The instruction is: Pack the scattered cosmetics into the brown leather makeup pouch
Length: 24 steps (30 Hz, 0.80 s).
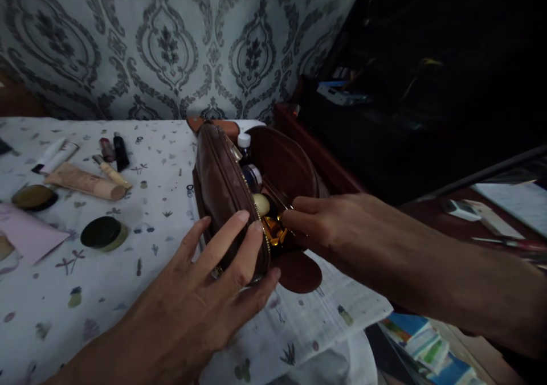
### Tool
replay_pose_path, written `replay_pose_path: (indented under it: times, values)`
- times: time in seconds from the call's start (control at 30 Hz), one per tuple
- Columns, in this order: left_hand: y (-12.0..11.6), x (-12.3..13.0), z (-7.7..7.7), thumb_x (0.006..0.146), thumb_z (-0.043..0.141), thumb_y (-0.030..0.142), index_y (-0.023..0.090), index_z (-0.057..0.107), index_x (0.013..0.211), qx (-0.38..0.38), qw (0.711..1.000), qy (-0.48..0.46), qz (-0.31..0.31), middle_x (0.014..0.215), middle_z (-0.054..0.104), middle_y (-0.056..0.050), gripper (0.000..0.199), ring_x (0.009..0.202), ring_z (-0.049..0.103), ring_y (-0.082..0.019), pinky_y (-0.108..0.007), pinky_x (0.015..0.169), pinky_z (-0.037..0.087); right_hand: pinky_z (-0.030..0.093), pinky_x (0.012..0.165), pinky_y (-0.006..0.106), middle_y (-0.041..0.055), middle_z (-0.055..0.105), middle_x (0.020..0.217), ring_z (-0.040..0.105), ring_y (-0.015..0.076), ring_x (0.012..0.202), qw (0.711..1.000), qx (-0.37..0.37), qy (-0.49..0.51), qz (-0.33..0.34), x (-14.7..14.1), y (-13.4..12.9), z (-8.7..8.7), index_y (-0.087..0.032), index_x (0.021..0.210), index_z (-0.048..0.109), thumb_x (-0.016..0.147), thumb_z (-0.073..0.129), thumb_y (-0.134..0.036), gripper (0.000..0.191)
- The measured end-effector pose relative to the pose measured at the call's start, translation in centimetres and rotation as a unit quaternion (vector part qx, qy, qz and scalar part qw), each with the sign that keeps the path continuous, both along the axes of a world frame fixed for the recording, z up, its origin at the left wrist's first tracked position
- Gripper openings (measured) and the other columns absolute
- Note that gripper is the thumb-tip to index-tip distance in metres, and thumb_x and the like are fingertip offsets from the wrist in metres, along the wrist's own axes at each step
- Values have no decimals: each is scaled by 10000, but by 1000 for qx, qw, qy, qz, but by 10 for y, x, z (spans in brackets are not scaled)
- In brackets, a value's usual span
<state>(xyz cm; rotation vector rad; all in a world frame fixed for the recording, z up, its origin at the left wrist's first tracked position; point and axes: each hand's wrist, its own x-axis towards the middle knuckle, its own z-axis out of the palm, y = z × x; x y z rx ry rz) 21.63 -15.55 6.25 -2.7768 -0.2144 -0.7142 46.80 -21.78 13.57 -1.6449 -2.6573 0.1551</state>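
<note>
A brown leather-look zip bag [220, 174] lies unzipped on the cloth, its mouth gaping. Inside it show a white-capped dark bottle [244, 146], a round jar [252, 176], a pale rounded item [261, 204] and shiny gold-wrapped pieces [274, 230]. My left hand [213, 285] rests with spread fingers across the bag's near left side, fingertips by the zip edge. With fingers closed, my right hand [318, 222] pinches the bag's right edge near its zip; the fingertips are partly hidden. A brown rounded flap [301, 272] sticks out at the near end.
Left on the patterned cloth [158, 294] lie a beige tube [85, 181], a dark-lidded round jar [103, 232], a pink tube [32, 234], a black tube [121, 152] and other cosmetics. Patterned wallpaper [166, 43] rises behind. A dark screen-like panel [448, 77] stands right.
</note>
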Motion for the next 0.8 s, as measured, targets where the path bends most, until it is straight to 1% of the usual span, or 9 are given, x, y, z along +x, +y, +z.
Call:
replay_pose_path:
  times: [0.13, 0.2, 0.27, 0.4, 0.5, 0.57, 0.67, 0.73, 0.8]
  values:
    - [3, -1, -1, 943, 598, 382, 283, 511, 1449, 16, 1000, 4, -6, 1519, 458, -123, 522, 1474, 322, -369, -571, 1126, 403, 250, 494, 264, -11, 634, 789, 515, 88, 547, 998, 9, -54, -36, -6, -4, 3, -182, 863, 631, 813, 581, -12, 184]
    - [4, -1, -2, 938, 605, 409, 287, 506, 1455, 16, 1000, 0, -7, 1526, 450, -126, 540, 1473, 320, -369, -573, 1140, 381, 237, 489, 268, -13, 634, 773, 518, 90, 540, 997, 13, -72, -39, -9, -5, 4, -181, 842, 636, 793, 582, 11, 206]
    - [4, -1, -4, 931, 612, 431, 288, 506, 1456, 15, 1000, 1, -7, 1529, 445, -129, 555, 1472, 315, -372, -574, 1144, 365, 252, 499, 266, -5, 641, 785, 534, 98, 560, 996, 15, -84, -39, -11, -6, 5, -177, 847, 644, 788, 574, 26, 223]
    - [1, 1, -8, 906, 644, 446, 295, 504, 1453, 22, 1000, -4, 6, 1533, 437, -129, 584, 1479, 296, -375, -574, 1144, 344, 318, 549, 259, 16, 652, 827, 558, 104, 608, 996, -4, -81, -23, -9, -6, 3, -166, 844, 642, 838, 570, -4, 178]
    - [0, 2, -8, 904, 643, 442, 313, 488, 1457, 24, 999, 4, 23, 1541, 428, -116, 589, 1485, 280, -366, -563, 1146, 329, 324, 562, 269, 23, 646, 837, 548, 104, 607, 996, -7, -85, -13, -4, -5, 0, -161, 842, 644, 876, 575, -49, 136]
    - [1, 2, -7, 920, 615, 439, 318, 483, 1454, 22, 1000, 3, 18, 1532, 432, -112, 563, 1477, 288, -354, -548, 1136, 335, 308, 557, 274, 19, 638, 829, 535, 100, 596, 996, -1, -92, -5, -2, -4, -1, -160, 853, 648, 882, 571, -49, 139]
    - [4, 0, -3, 932, 594, 418, 294, 486, 1455, 27, 1000, 3, 0, 1509, 455, -131, 547, 1452, 327, -356, -539, 1116, 365, 268, 538, 283, 14, 626, 780, 530, 105, 583, 993, 6, -114, -3, -4, -2, 1, -162, 846, 657, 884, 568, -47, 151]
    - [5, -1, 0, 923, 610, 400, 277, 485, 1461, 31, 999, 7, -8, 1510, 459, -141, 565, 1448, 339, -365, -544, 1113, 380, 225, 519, 292, 15, 624, 740, 515, 109, 554, 990, 11, -140, -12, -8, -1, 3, -162, 824, 664, 872, 581, -53, 146]
    - [4, -1, 0, 910, 633, 380, 281, 475, 1470, 27, 1000, 14, -3, 1525, 449, -137, 590, 1461, 329, -363, -544, 1118, 388, 182, 503, 295, 17, 627, 708, 485, 104, 510, 985, 13, -170, -27, -14, 1, 5, -160, 799, 669, 842, 612, -57, 126]
